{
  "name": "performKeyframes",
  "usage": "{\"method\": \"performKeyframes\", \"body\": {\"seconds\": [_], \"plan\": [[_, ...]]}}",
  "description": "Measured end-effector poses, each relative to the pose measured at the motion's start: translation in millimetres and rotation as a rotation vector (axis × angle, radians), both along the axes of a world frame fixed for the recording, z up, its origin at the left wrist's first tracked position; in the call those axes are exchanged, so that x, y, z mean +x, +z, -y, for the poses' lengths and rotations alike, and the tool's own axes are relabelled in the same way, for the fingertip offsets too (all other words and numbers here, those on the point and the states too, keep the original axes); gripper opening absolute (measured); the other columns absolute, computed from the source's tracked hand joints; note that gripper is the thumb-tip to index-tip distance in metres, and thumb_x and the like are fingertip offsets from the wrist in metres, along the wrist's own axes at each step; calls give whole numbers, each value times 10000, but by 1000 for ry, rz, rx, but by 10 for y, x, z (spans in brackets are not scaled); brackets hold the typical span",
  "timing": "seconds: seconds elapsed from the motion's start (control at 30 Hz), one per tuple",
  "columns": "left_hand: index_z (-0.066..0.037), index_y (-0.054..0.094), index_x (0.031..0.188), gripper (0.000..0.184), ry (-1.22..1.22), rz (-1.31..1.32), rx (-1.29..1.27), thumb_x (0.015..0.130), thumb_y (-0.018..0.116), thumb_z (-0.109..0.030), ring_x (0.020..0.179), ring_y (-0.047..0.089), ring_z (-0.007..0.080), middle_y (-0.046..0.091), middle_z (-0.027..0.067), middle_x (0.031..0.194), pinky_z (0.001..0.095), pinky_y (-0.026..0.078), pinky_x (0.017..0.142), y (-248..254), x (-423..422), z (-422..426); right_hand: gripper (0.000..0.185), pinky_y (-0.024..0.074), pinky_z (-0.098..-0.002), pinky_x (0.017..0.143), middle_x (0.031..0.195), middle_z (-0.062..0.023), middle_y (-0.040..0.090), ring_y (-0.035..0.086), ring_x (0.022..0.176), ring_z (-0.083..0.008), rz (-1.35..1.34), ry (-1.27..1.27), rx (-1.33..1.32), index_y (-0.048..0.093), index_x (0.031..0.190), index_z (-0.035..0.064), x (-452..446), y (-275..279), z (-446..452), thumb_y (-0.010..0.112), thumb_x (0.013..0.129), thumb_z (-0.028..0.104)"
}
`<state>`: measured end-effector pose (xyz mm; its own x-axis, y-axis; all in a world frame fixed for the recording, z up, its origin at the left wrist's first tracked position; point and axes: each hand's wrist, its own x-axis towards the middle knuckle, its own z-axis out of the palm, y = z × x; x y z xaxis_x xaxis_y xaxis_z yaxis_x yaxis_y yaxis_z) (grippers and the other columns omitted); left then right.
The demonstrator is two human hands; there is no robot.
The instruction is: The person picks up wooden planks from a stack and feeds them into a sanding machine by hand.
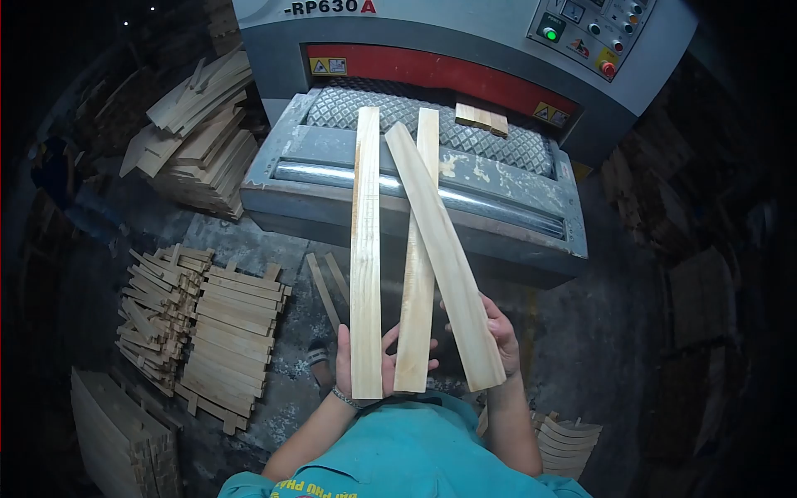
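Note:
Three pale wooden slats are held in front of me, far ends over the machine's infeed. My left hand [388,363] is palm up beneath the left slat [366,249] and the middle slat [418,307], its fingers spread under them and the thumb at the left edge. My right hand [503,336] grips the right slat [452,266] near its close end, with the thumb along its right side. This slat slants up to the left, crossing over the middle one. Parts of both hands are hidden by the wood.
The grey machine [282,184] has a metal roller [498,209] and a textured feed belt [382,95]. A wood piece [481,119] sits at its opening. Stacked slats [228,340] lie on the floor at left, boards [199,149] behind. Another person [58,178] stands far left.

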<state>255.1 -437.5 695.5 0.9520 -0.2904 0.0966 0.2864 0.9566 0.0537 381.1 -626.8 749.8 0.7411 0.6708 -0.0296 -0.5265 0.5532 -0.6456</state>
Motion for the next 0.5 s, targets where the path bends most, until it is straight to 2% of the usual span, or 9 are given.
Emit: {"method": "performKeyframes", "body": {"seconds": [0.1, 0.13, 0.23, 0.27, 0.37, 0.4, 0.5], "plan": [[-78, 107, 1521, 1132, -42, -55, 61, 750, 239, -896, 1320, 339, 504, 251, 341, 1464, 577, 342, 1065, -81, 77, 58, 678, 507, -436, 964, 1344, -292, 461, 643, 1037, -300, -190, -18, 253, 333, 1425, -21, -77, -187, 104, 539, 818, 199], [-35, 176, 1499, 1144, -68, -6, -77, 750, 209, -899, 1252, 442, 477, 331, 358, 1403, 582, 414, 1003, -176, 96, 56, 717, 512, -432, 914, 1394, -291, 403, 640, 1012, -298, -220, -38, 262, 307, 1448, 7, -96, -274, 144, 545, 809, 232], [1, 193, 1481, 1143, -45, -2, -76, 763, 205, -889, 1180, 510, 460, 387, 351, 1353, 594, 454, 950, -239, 90, 90, 726, 490, -382, 844, 1394, -273, 416, 625, 1001, -273, -281, -75, 362, 314, 1448, 9, -152, -464, 212, 547, 810, 264], [-19, 226, 1473, 1089, -57, -50, -57, 787, 225, -865, 1164, 520, 459, 414, 341, 1317, 636, 440, 937, -219, 84, 78, 738, 452, -350, 813, 1407, -243, 418, 606, 1005, -250, -265, -66, 384, 315, 1446, -2, -161, -498, 233, 558, 806, 275], [-65, 249, 1473, 1021, -129, -39, -149, 809, 258, -839, 1164, 519, 462, 421, 333, 1309, 668, 424, 930, -174, 127, 112, 747, 448, -343, 825, 1421, -225, 410, 591, 1052, -251, -352, -71, 497, 309, 1443, -17, -155, -579, 288, 566, 805, 274], [-104, 266, 1472, 962, -165, -58, -138, 825, 281, -817, 1168, 514, 468, 423, 328, 1303, 691, 408, 927, -172, 146, 114, 754, 438, -343, 854, 1434, -208, 404, 578, 1077, -253, -369, -76, 546, 300, 1440, -35, -155, -590, 305, 571, 806, 270], [-107, 258, 1476, 942, -227, -42, -82, 840, 273, -801, 1176, 505, 477, 424, 332, 1303, 689, 406, 931, -185, 215, 126, 709, 465, -375, 916, 1439, -213, 395, 560, 1139, -285, -407, -105, 594, 300, 1452, -2, -104, -661, 377, 553, 839, 250]]}}
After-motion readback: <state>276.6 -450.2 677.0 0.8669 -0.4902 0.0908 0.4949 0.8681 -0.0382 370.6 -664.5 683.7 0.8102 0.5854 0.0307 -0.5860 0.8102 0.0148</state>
